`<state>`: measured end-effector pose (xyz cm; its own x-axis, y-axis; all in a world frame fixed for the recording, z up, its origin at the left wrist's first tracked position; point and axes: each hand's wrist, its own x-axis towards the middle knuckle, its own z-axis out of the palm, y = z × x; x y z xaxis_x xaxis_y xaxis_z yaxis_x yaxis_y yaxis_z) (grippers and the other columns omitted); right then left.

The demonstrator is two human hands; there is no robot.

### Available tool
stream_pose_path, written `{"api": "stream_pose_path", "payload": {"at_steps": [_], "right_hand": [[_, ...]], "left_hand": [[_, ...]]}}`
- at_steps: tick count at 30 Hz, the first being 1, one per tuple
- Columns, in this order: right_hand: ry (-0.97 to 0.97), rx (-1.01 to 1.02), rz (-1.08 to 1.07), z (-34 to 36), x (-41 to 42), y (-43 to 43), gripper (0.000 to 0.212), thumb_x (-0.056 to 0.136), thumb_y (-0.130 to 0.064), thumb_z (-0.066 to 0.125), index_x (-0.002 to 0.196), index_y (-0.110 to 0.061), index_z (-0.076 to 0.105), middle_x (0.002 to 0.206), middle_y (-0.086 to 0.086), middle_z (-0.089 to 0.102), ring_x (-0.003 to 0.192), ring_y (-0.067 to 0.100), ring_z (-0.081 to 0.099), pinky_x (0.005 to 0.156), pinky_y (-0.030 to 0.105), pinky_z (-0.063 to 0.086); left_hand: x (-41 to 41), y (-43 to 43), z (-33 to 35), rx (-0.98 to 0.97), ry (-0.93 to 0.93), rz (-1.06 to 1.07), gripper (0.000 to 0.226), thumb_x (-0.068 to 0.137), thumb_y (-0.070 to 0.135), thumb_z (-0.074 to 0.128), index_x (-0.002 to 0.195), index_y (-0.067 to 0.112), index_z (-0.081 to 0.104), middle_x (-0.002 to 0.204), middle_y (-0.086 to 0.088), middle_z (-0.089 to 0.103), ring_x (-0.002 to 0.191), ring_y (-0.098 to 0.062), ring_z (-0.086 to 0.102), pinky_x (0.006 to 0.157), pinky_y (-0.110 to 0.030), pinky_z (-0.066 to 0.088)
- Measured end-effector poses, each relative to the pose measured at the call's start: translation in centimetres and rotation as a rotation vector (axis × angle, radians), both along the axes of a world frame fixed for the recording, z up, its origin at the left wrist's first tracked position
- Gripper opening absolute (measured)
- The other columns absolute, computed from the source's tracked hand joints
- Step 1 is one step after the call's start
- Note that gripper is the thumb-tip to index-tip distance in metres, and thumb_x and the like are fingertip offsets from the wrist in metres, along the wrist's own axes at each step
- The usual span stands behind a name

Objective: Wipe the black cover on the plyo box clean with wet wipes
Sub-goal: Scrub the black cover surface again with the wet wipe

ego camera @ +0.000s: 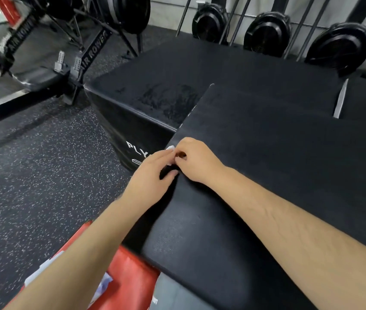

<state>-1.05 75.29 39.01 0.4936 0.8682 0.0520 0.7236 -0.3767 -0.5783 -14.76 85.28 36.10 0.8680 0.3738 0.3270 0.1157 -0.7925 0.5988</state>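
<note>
The cover (278, 166) lies on top, nearest the person. The left hand (153, 177) and the right hand (196, 163) meet at its left edge, with the wet wipe (171, 148) pinched between them. The plyo box (155, 90) stands on the floor (43, 166) just past that edge, to the left and behind. Rowing machines (88, 57) stand far left on the floor. A pack (130, 278) lies on the floor by the cover's near left corner, under the left arm. Fan wheels (267, 33) line the wall (168, 10) behind.

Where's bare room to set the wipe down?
Free: the black cover right of the right hand, and the plyo box top between the cover's left edge and the rower. Crowded: the cover's left edge, where left hand and right hand meet at the wipe.
</note>
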Motion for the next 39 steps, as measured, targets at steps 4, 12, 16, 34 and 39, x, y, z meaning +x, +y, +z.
{"api": "stream_pose_path", "payload": {"at_steps": [4,12,16,34,39], "right_hand": [[0.015,-0.014,-0.018,-0.2,1.0,-1.7,0.023,0.093,-0.006,0.053,0.096,-0.017,0.074,0.103,-0.002,0.062,0.095,0.019,0.059,0.086,0.040,0.051],[-0.127,-0.030,-0.214,0.4,2.6,-4.3,0.041,0.093,-0.003,0.043,0.117,-0.024,0.070,0.118,-0.008,0.063,0.113,0.019,0.048,0.089,0.038,0.049],[-0.123,-0.025,-0.262,0.4,3.7,-5.7,0.038,0.096,-0.007,0.043,0.118,-0.023,0.069,0.121,-0.009,0.063,0.117,0.018,0.048,0.092,0.038,0.049],[-0.249,-0.387,-0.208,0.3,10.6,-7.6,0.062,0.098,-0.066,0.035,0.154,-0.039,0.033,0.162,-0.013,0.026,0.147,0.016,0.022,0.117,0.035,0.023],[-0.106,-0.487,-0.484,-0.3,13.3,-9.7,0.105,0.076,-0.094,0.027,0.160,-0.035,0.005,0.168,-0.003,-0.009,0.154,0.024,-0.012,0.125,0.045,-0.005]], "left_hand": [[2.1,0.5,-0.3,0.061,0.018,0.075,0.010,0.095,0.015,0.067,0.098,0.017,0.076,0.089,0.001,0.070,0.086,-0.019,0.062,0.081,-0.035,0.052],[6.1,1.6,-0.5,0.062,0.086,0.010,0.013,0.091,0.009,0.065,0.093,0.018,0.075,0.091,0.008,0.068,0.086,-0.014,0.062,0.081,-0.029,0.050],[7.8,2.2,-0.2,0.046,0.096,0.034,0.015,0.090,0.003,0.064,0.093,0.012,0.075,0.088,0.007,0.064,0.086,-0.017,0.060,0.083,-0.030,0.049],[15.0,2.5,-0.3,0.132,0.061,-0.105,0.020,0.093,0.007,0.061,0.094,0.019,0.077,0.093,0.010,0.067,0.087,-0.007,0.059,0.085,-0.019,0.047],[18.2,4.9,-0.1,0.135,0.108,0.077,0.018,0.093,0.009,0.056,0.091,0.012,0.073,0.097,0.002,0.067,0.091,-0.021,0.062,0.085,-0.041,0.052]]}}
